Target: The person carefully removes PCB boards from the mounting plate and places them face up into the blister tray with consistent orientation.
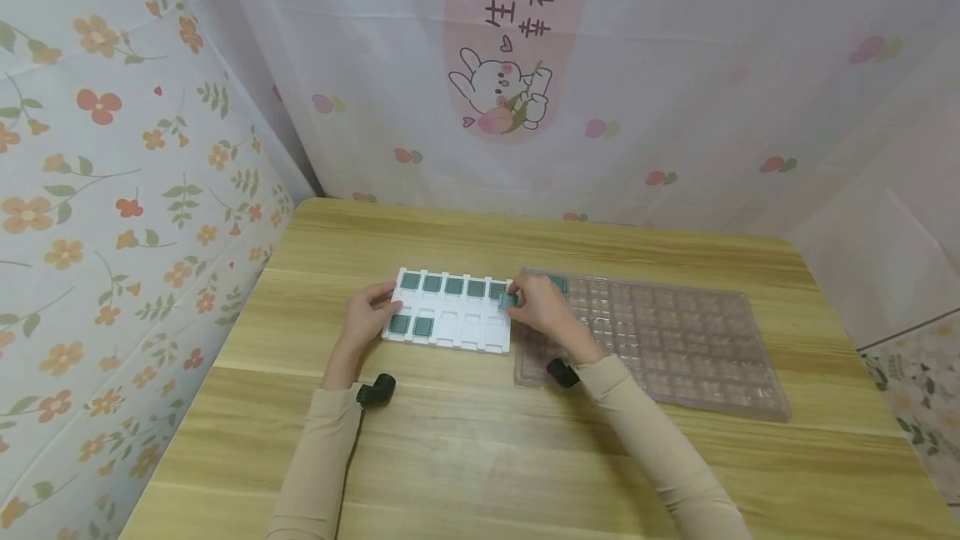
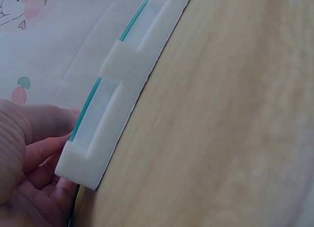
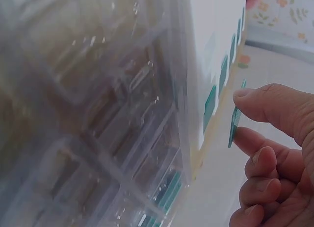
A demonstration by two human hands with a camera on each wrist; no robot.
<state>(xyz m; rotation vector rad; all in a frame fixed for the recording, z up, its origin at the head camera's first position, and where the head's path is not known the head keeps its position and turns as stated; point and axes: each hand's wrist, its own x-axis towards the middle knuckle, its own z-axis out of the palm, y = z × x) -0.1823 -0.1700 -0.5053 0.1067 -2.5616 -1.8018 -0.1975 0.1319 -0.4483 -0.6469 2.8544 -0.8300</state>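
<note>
A white tray [image 1: 447, 328] with square pockets lies on the table. Thin green square chips fill its far row, and two more sit at the left of its near row. My left hand [image 1: 365, 319] grips the tray's left end between thumb and fingers; the left wrist view shows the thumb [image 2: 51, 121] beside a chip's edge. Between the thumb and finger of my right hand [image 1: 546, 307] a green chip [image 3: 235, 125] is pinched, tilted on edge. It is held above the tray's far right corner, apart from the chips in the pockets.
Right of the white tray lies a clear plastic tray [image 1: 697, 340] with many small compartments, partly under my right wrist. One green chip [image 1: 558, 283] shows in its far left corner. Both stand on a wooden table [image 1: 465, 457], with patterned cloth [image 1: 360, 90] hanging behind and at the left.
</note>
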